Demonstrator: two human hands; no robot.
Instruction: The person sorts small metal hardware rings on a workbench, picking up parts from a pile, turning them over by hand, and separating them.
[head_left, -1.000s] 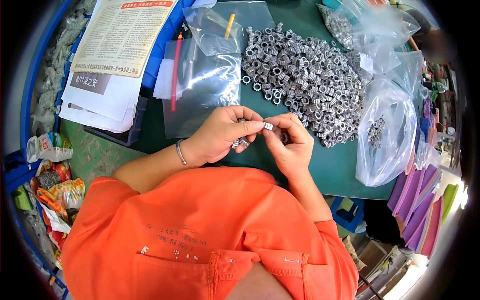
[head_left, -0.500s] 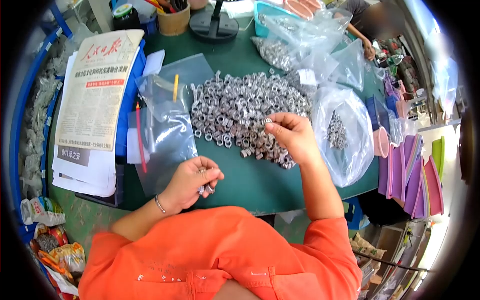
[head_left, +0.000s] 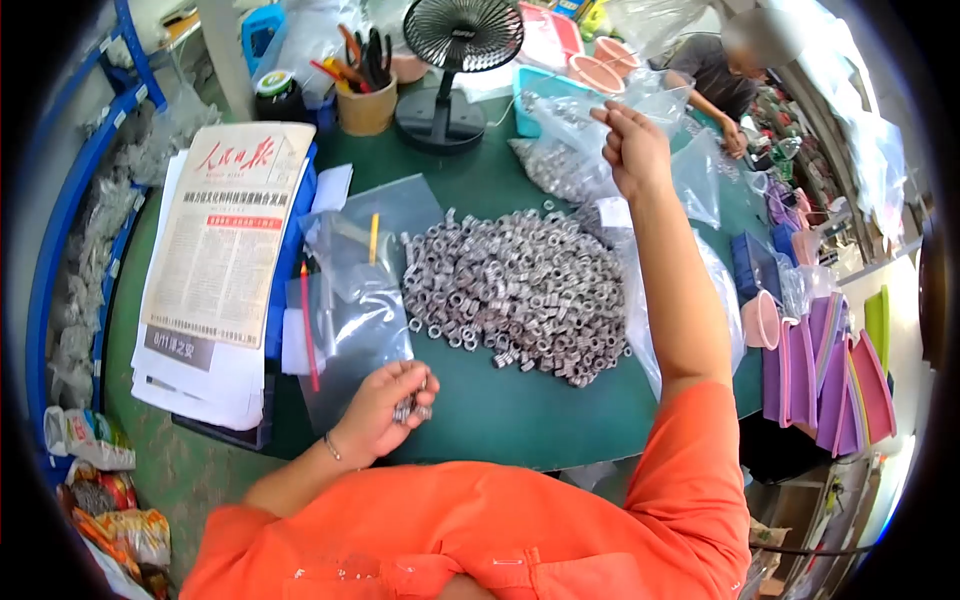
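A big pile of small grey metal rings (head_left: 515, 290) is spread over the green table. My left hand (head_left: 385, 412) is curled at the table's front edge, closed around several metal rings (head_left: 412, 408) that show between thumb and fingers. Far across the table, my right hand (head_left: 635, 150) is raised above a clear plastic bag of metal parts (head_left: 553, 168), beside a teal basket (head_left: 535, 85). Its fingers are bent together; what they hold, if anything, cannot be made out. My right forearm partly covers another clear bag (head_left: 705, 300).
A newspaper (head_left: 235, 230) lies on papers at the left. A yellow stick (head_left: 374, 238) and a red pen (head_left: 308, 325) rest on plastic sheets. At the back stand a black fan (head_left: 440, 115) and a tool pot (head_left: 367, 108). Another person's hand (head_left: 733, 138) is at the far right.
My right hand has left the pile, where it pinched a metal ring, and reached up to the back. My left hand stays near the front edge with its rings. The view has tilted upward.
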